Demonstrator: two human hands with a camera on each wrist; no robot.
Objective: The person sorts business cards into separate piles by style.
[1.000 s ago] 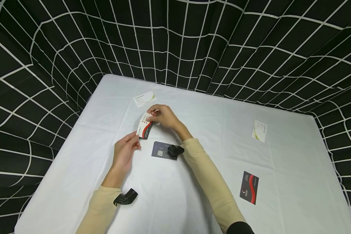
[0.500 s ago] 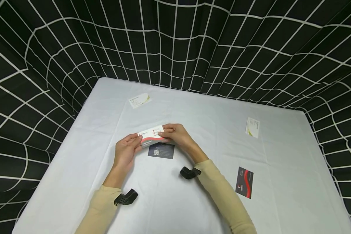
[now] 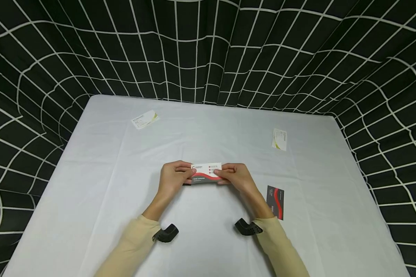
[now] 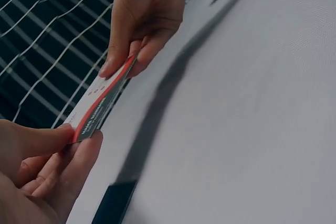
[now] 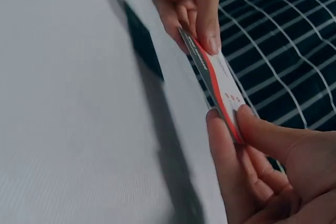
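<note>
Held level above the white table [image 3: 208, 238] is a business card [image 3: 205, 168], white on top with a red wave and a dark grey band. My left hand [image 3: 170, 179] pinches its left end between thumb and fingers. At the opposite end, the thumb and fingers of my right hand [image 3: 242, 179] grip it the same way. In the right wrist view the card's printed face tilts up between both thumbs. A dark blue card [image 5: 143, 43] lies on the cloth below the left hand; in the head view the hands and held card hide most of it.
A white and green card [image 3: 145, 119] lies at the back left, and another white card [image 3: 279, 139] at the back right. Near the right forearm is a dark card with a red wave [image 3: 276, 198]. A black curtain with white grid lines [image 3: 194, 50] encloses the far edge.
The held card has turned from steeply slanted to level. My right hand came down from its far end to the right side, and both hands shifted right over the table.
</note>
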